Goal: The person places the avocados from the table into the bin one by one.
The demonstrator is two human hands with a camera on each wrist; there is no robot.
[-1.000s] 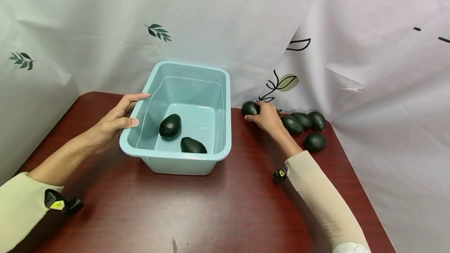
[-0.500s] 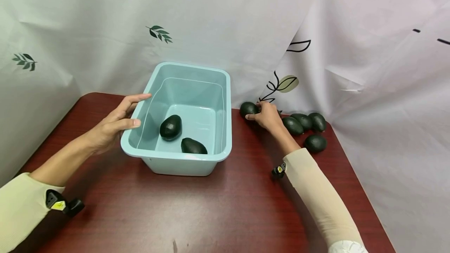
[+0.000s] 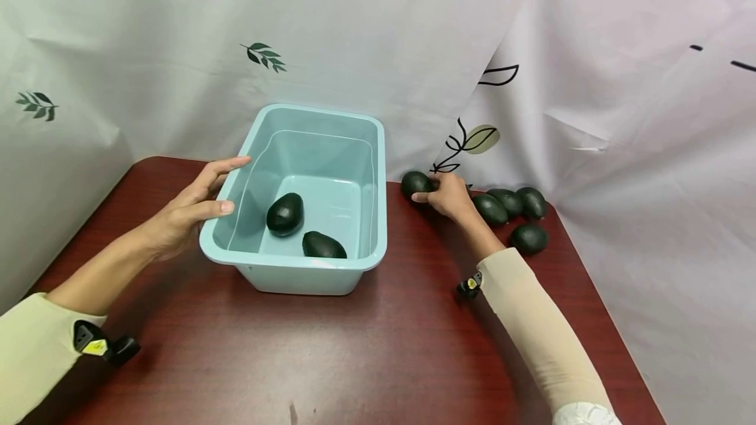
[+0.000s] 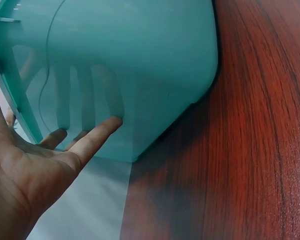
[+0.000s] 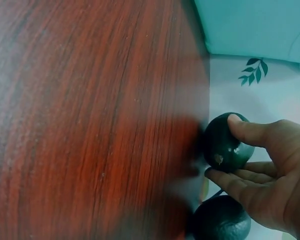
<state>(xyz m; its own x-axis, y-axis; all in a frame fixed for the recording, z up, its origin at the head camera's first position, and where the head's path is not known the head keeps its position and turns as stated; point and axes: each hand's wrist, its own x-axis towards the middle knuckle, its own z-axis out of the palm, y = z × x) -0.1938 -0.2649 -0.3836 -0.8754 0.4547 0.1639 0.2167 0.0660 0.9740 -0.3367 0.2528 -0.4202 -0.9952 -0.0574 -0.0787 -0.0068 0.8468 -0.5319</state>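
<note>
My left hand (image 3: 183, 212) holds the left rim of a light blue plastic tub (image 3: 312, 276), thumb and index finger over the rim. In the left wrist view its other fingers (image 4: 97, 137) lie against the outer wall. Two dark green avocados, one rounder (image 3: 286, 214) and one nearer the front wall (image 3: 323, 245), lie inside. Right of the tub, my right hand (image 3: 450, 197) pinches another avocado (image 3: 416, 185) between thumb and fingers, at the table's back edge. Just beyond that grip, another avocado (image 5: 222, 219) shows in the right wrist view; the head view mostly hides it.
Several more avocados (image 3: 490, 209) lie grouped at the back right of the dark red wooden table (image 3: 354, 359), one (image 3: 529, 239) nearer the front. A white patterned sheet (image 3: 378, 31) hangs right behind the table and along its sides.
My right hand and the avocado it pinches have shifted very slightly left. My left hand stays on the tub's rim, and the two avocados inside lie as before.
</note>
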